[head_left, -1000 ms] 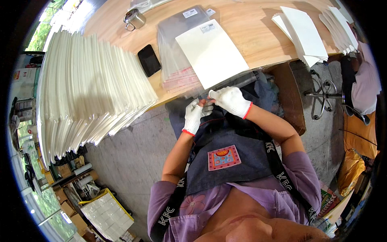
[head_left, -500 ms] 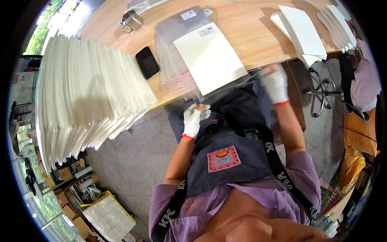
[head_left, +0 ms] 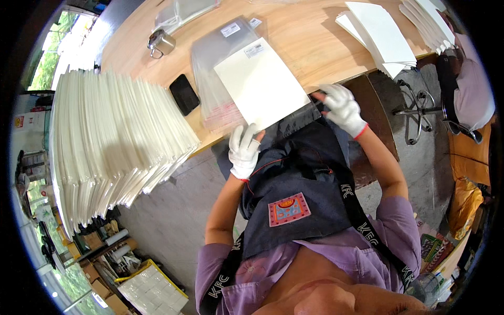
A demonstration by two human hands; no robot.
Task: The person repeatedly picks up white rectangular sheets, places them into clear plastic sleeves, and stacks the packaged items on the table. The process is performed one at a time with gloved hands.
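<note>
A white board sheet (head_left: 262,84) with a small label near its far edge lies in a clear plastic sleeve at the table's front. The sleeve's clear flap (head_left: 295,119) overhangs the edge toward my apron. My left hand (head_left: 244,153), in a white glove with bare fingertips, has its fingers spread at the sheet's near-left corner. My right hand (head_left: 342,109), gloved the same way, is at the near-right corner with thumb and fingers apart. Whether either hand presses the plastic is unclear. Underneath and to the left is a stack of clear sleeves (head_left: 210,63) with pink print near its bottom.
A tall, leaning pile of sleeved white boards (head_left: 115,142) stands at the left. A black phone (head_left: 184,95) and a metal mug (head_left: 160,44) lie beyond it. Loose white boards (head_left: 378,37) sit at the right, near an office chair (head_left: 420,110) and another person's sleeve (head_left: 474,84).
My left hand has opened from a curled grip and moved to the sheet's corner. My right hand, blurred before, has come to the near-right corner. The whole view has shifted slightly.
</note>
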